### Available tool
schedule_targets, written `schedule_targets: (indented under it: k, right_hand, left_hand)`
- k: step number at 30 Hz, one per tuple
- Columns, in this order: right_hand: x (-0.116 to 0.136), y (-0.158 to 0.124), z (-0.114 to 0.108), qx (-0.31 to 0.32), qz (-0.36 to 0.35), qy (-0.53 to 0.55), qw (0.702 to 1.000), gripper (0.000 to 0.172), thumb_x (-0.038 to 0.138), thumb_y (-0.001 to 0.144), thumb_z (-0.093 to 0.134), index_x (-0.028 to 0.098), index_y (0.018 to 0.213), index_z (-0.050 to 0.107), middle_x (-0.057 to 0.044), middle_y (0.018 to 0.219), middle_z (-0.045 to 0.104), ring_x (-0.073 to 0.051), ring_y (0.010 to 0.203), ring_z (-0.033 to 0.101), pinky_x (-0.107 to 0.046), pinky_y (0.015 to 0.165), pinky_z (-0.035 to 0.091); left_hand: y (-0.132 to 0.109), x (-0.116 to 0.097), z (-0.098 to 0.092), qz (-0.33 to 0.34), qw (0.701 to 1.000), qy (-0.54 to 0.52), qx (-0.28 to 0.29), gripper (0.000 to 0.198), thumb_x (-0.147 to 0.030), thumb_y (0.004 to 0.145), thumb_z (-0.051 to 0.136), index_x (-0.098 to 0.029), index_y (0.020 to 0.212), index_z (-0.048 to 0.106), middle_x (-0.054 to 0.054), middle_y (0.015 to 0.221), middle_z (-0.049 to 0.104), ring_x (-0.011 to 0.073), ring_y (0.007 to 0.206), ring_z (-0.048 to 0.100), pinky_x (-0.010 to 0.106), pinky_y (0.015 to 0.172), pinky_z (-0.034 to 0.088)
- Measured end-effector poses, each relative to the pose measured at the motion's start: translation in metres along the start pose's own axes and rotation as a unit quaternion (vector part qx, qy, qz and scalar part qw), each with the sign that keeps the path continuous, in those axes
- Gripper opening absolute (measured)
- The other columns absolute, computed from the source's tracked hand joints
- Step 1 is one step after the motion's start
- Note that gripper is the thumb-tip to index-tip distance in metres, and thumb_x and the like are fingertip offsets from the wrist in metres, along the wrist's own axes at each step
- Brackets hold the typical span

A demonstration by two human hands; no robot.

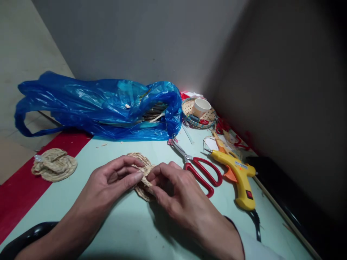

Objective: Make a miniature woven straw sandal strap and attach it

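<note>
Both hands meet over a small woven straw piece (143, 169) in the middle of the pale green table (130, 227). My left hand (115, 180) pinches its left side with thumb and fingers closed on the braid. From the right, my right hand (176, 193) grips the same piece, fingers curled around its edge. Most of the piece is hidden under the fingers.
Red-handled scissors (199, 168) and a yellow glue gun (238, 175) lie just right of the hands. A blue plastic bag (103, 104) with straw lies behind. A coiled straw piece (54, 164) sits at the left. A woven tray (189, 108) with a white cup (201, 106) stands in the back corner.
</note>
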State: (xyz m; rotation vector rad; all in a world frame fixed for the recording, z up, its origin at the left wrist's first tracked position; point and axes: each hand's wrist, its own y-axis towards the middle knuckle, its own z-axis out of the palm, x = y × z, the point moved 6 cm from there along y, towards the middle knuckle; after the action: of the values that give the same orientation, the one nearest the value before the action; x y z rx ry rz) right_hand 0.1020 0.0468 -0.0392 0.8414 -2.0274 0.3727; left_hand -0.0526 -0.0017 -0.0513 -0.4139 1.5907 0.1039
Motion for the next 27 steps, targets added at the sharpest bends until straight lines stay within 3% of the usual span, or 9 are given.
schedule_targets:
  k: [4,9,13,17,22,27]
  right_hand:
    - [-0.001,0.002,-0.004,0.033,0.026,0.020,0.999,0.011,0.015,0.087,0.065,0.018,0.097,0.067,-0.002,0.086,0.071,-0.018,0.084,0.059,-0.029,0.072,0.040]
    - [0.002,0.006,-0.022,0.025,0.017,0.011,0.999,0.016,0.021,0.096,0.054,0.016,0.095,0.069,-0.002,0.083,0.072,-0.014,0.074,0.060,-0.027,0.068,0.040]
    - [0.002,0.004,-0.017,0.046,0.009,-0.014,0.999,0.019,0.018,0.095,0.054,0.017,0.092,0.072,-0.001,0.081,0.073,-0.013,0.070,0.058,-0.027,0.066,0.038]
    - [0.000,0.002,-0.002,0.076,0.034,0.006,0.997,0.010,0.022,0.088,0.063,0.018,0.085,0.071,0.001,0.069,0.066,-0.012,0.061,0.052,-0.025,0.056,0.033]
    - [0.003,0.001,0.002,0.053,-0.004,-0.019,0.998,0.012,0.014,0.086,0.057,0.018,0.079,0.067,0.002,0.065,0.058,-0.011,0.057,0.042,-0.026,0.054,0.027]
    - [0.001,0.002,-0.009,-0.024,-0.026,-0.057,0.998,0.010,0.011,0.086,0.059,0.017,0.092,0.065,-0.004,0.086,0.065,-0.018,0.081,0.055,-0.030,0.072,0.039]
  left_hand:
    - [0.001,0.004,-0.001,-0.050,0.998,-0.036,-0.009,0.024,-0.033,0.072,0.085,-0.023,0.090,0.073,0.000,0.080,0.077,0.0148,0.077,0.069,0.019,0.068,0.052]
    - [0.000,0.006,0.001,-0.104,0.993,-0.050,0.025,0.035,-0.033,0.073,0.084,-0.022,0.102,0.067,0.001,0.084,0.076,0.0188,0.078,0.071,0.025,0.070,0.054]
    - [-0.001,0.005,0.001,-0.089,0.995,-0.035,0.024,0.037,-0.035,0.073,0.084,-0.023,0.102,0.065,0.000,0.083,0.074,0.0189,0.076,0.070,0.025,0.068,0.053]
    - [0.002,0.002,0.003,-0.065,0.997,-0.023,0.024,0.033,-0.035,0.075,0.082,-0.024,0.101,0.065,-0.001,0.079,0.072,0.0185,0.074,0.069,0.025,0.066,0.051]
    - [0.007,-0.006,0.007,-0.060,0.996,-0.016,0.060,0.027,-0.031,0.078,0.079,-0.022,0.098,0.064,0.002,0.081,0.073,0.0190,0.073,0.068,0.027,0.067,0.050]
    - [0.004,-0.015,0.003,-0.069,0.993,-0.044,0.083,0.036,-0.023,0.079,0.078,-0.022,0.112,0.064,0.003,0.083,0.075,0.0164,0.071,0.068,0.023,0.066,0.051]
